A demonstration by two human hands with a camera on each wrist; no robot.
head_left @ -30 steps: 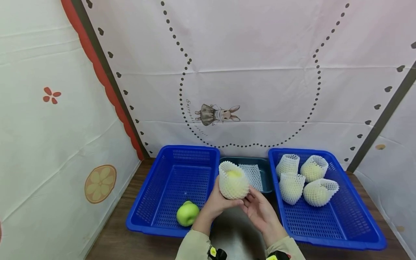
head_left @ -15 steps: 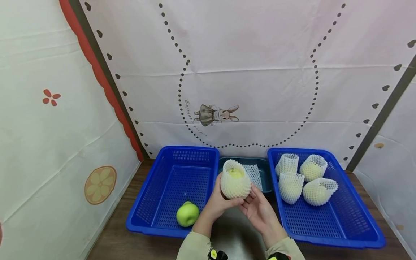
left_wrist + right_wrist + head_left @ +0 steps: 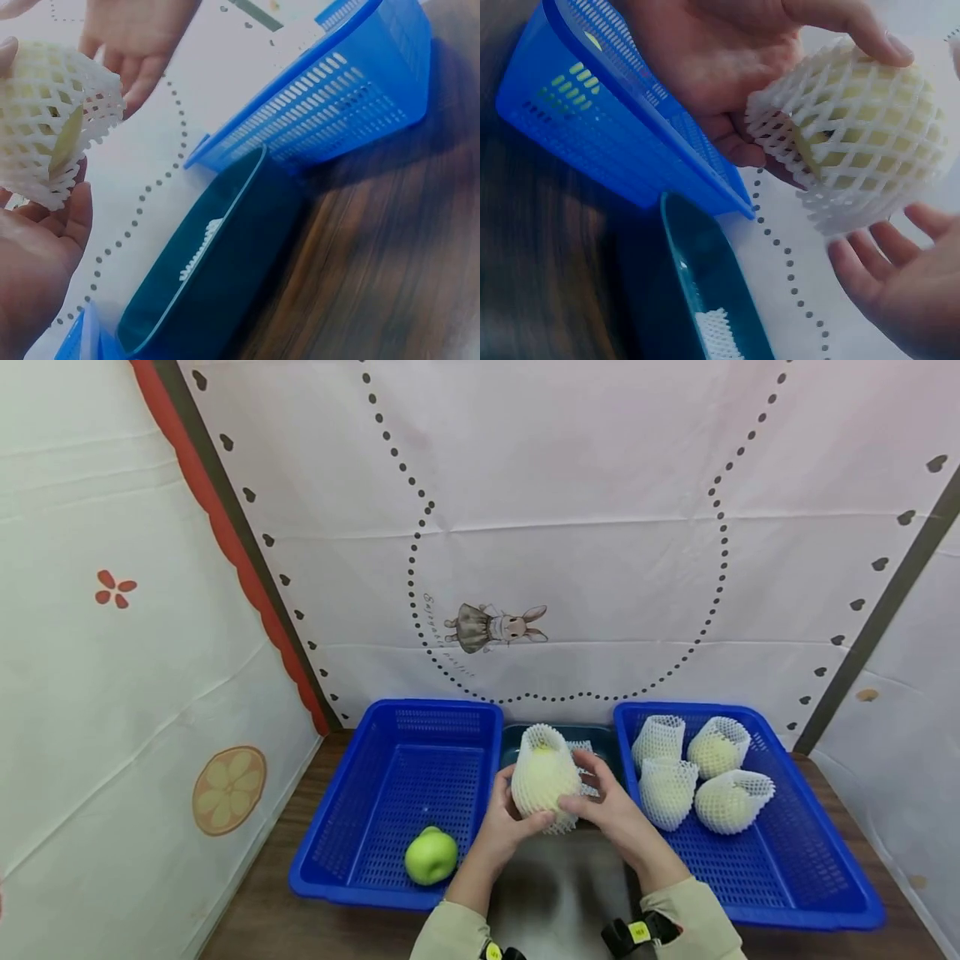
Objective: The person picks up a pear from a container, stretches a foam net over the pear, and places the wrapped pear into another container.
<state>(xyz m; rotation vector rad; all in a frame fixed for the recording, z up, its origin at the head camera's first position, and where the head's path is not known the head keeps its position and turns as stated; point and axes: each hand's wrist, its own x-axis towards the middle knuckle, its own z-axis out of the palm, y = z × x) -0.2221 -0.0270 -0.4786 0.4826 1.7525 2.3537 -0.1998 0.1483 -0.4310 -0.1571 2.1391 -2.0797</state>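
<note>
An apple in a white foam net sleeve (image 3: pixel 543 777) is held up between both hands above the middle of the table. My left hand (image 3: pixel 498 827) grips its left side, thumb in front. My right hand (image 3: pixel 618 818) is at its right side, thumb tip against the front of the net and fingers bent around the side. In the right wrist view, the sleeve's open end shows pale fruit and a dark spot inside; the left hand (image 3: pixel 727 60) is above and the right hand (image 3: pixel 907 289) below.
A blue basket (image 3: pixel 330 827) on the left holds a bare green apple (image 3: pixel 431 856). Several netted apples (image 3: pixel 723 802) sit in the right blue basket (image 3: pixel 817 877). Between them stands a dark green tray (image 3: pixel 517 737) with foam netting (image 3: pixel 718 334). A grey surface (image 3: pixel 558 902) lies below the hands.
My right hand has turned and moved from below the apple to its right side, thumb now on the net. The netted apple has shifted slightly right and tipped a little. Baskets unchanged.
</note>
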